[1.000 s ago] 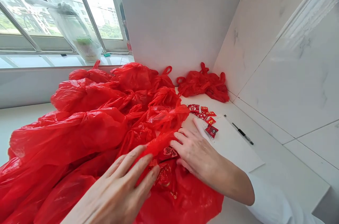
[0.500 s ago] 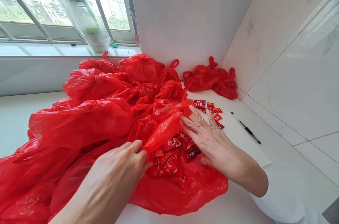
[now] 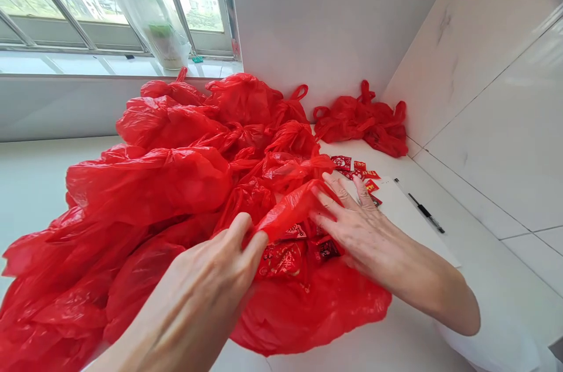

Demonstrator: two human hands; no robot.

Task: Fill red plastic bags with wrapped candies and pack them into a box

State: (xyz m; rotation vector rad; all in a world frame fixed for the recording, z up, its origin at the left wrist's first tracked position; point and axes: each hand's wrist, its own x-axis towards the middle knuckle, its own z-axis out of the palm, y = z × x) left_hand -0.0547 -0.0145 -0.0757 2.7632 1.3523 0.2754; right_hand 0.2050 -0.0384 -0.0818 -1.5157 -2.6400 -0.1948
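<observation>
A red plastic bag (image 3: 316, 307) lies at the front with its mouth partly spread. Inside it, small red snack packets (image 3: 284, 257) with printed lettering are visible. My left hand (image 3: 220, 269) is closed on the near-left edge of the bag's mouth, thumb and forefinger pinching the film. A fold of the bag stretches from there to my right hand (image 3: 352, 222). That hand lies over the right side of the opening, its fingers stretched and apart against the film. Its thumb is mostly hidden.
Filled red bags (image 3: 149, 184) are heaped at the left and back. More red bags (image 3: 363, 119) lie in the corner. Loose small packets (image 3: 354, 166), white paper (image 3: 409, 219) and a black pen (image 3: 426, 212) are at the right. A plastic-wrapped container (image 3: 165, 37) stands on the windowsill.
The whole view has shifted slightly, moving the scene right and up. My left hand has lifted the bag's edge a little over the packets, covering more of them. My right hand stays at the fold.
</observation>
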